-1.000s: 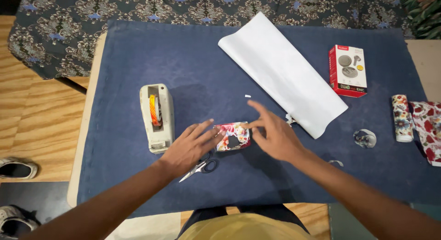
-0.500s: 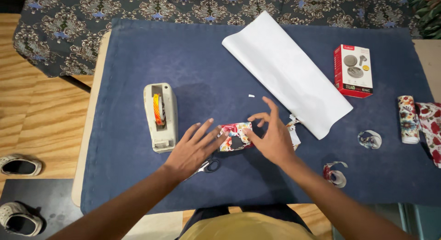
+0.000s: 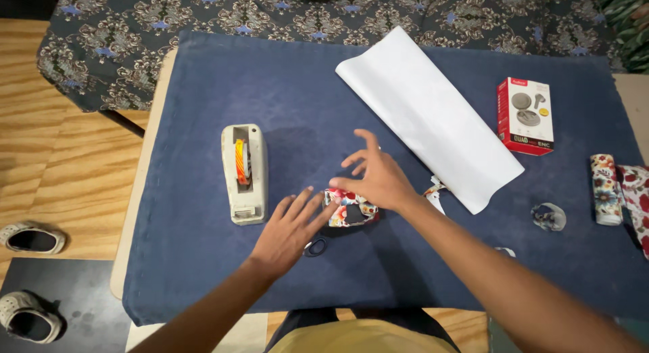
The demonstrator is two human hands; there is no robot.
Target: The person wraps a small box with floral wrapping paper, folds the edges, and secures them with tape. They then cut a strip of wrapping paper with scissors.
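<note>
The small floral-wrapped parcel (image 3: 348,207) lies on the blue-covered surface (image 3: 203,258), between the two hands. The left hand (image 3: 287,232) lies flat, fingers spread, its fingertips touching the parcel's left edge. The right hand (image 3: 375,177) covers the parcel's upper right, fingers splayed and lifted, thumb on the wrapping. Half a second ago the right hand sat lower and right of the parcel; it has since shifted up over it.
</note>
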